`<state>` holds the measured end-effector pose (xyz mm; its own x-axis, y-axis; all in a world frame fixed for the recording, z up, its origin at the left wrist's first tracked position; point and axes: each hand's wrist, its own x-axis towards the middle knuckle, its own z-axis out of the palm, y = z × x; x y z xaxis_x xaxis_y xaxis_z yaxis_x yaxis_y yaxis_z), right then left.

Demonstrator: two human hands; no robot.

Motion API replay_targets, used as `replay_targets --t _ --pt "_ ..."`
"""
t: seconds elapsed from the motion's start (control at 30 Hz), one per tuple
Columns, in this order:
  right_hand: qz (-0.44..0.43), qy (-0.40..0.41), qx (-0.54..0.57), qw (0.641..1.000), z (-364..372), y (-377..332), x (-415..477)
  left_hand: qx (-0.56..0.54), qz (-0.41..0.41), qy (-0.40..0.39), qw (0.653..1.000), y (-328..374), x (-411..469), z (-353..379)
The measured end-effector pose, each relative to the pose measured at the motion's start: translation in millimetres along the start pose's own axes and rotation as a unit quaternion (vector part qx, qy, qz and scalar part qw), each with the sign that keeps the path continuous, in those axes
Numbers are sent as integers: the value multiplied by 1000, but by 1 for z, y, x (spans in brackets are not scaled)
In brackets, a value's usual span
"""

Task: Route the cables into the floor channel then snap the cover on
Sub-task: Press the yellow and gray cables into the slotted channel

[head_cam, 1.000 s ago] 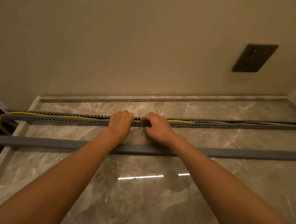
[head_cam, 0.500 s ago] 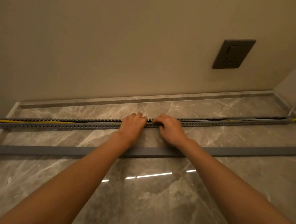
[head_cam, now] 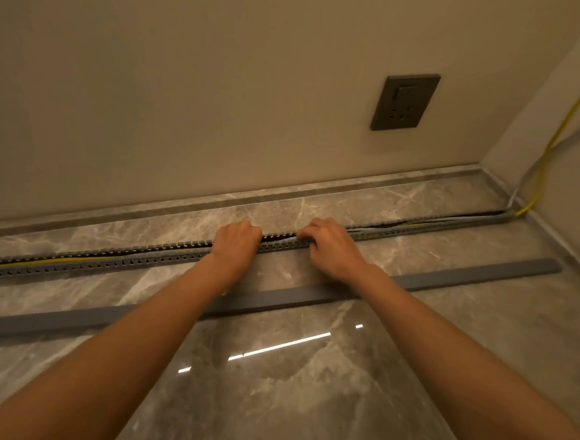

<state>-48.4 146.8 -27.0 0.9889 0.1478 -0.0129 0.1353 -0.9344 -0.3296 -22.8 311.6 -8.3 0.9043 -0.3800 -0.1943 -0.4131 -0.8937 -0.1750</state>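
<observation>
— Both hands have slid right along the channel (head_cam: 83,263) since before. See them?

— Yes. The left hand (head_cam: 236,242) and right hand (head_cam: 332,246) sit close together, fingers curled down over its top, maybe pushing cables in. A yellow cable (head_cam: 559,132) runs up the side wall.

— And the cover (head_cam: 449,277)?

— It lies flat on the floor (head_cam: 302,409), beside the channel, under both arms.
</observation>
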Motion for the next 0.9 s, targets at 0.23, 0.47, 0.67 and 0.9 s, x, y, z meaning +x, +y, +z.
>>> replay_targets --t 0.23,0.47,0.67,0.9 --pt "0 -72 -9 997 -7 1 9 51 -13 -50 997 19 12 -13" --pt "-67 -87 23 994 -23 56 -5 11 -44 -42 998 74 25 -36" --pt "-121 -29 31 992 -33 104 -15 -84 -44 -2 995 145 50 -42" --pt "-16 4 13 1000 -68 209 -36 -107 -155 -9 982 167 61 -42"
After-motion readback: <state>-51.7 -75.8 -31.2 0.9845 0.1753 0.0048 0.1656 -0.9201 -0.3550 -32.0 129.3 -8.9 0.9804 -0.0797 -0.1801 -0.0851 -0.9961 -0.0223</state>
